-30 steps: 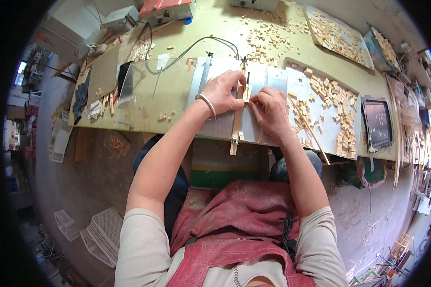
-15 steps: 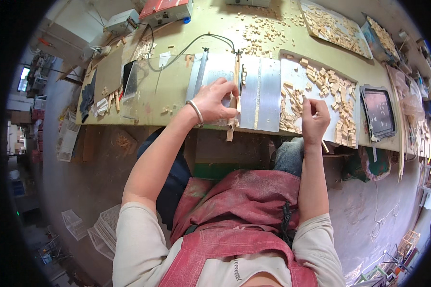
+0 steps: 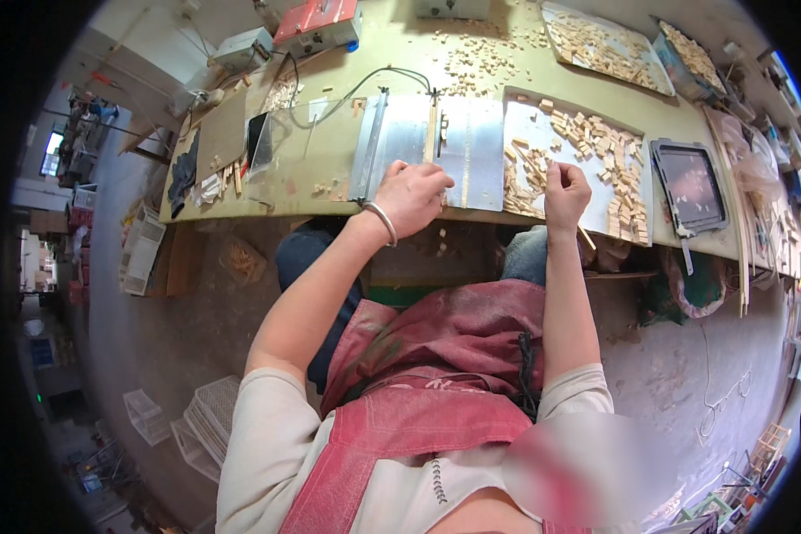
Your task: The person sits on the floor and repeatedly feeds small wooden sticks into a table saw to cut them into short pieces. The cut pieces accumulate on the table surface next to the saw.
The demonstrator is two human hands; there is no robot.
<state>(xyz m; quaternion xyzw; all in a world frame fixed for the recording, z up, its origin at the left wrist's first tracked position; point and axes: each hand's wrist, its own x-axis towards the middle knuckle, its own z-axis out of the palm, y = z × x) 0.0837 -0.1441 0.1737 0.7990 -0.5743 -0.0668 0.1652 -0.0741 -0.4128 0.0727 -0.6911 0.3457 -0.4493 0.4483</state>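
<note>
My left hand, a metal bangle at its wrist, is over the front of a silver metal plate fixed at the table edge. Its fingers are bent and apart, and I see nothing held in them. A narrow wooden guide runs along the plate beyond the fingers. Just below the edge, small wooden blocks show in the gap above my lap. My right hand is pinched closed over the front of a white tray. A thin wooden stick pokes out below it and appears to run through the grip.
Cut wooden blocks and sticks fill much of the tray. To its right lies a black-framed shallow tray. Loose blocks and another full tray are at the back. A black cable and a red-topped box stand far left.
My left hand has moved toward the table's front edge, its fingers less spread. The strip end jutting past the edge is gone; small blocks show below there. My right hand stays pinched.
</note>
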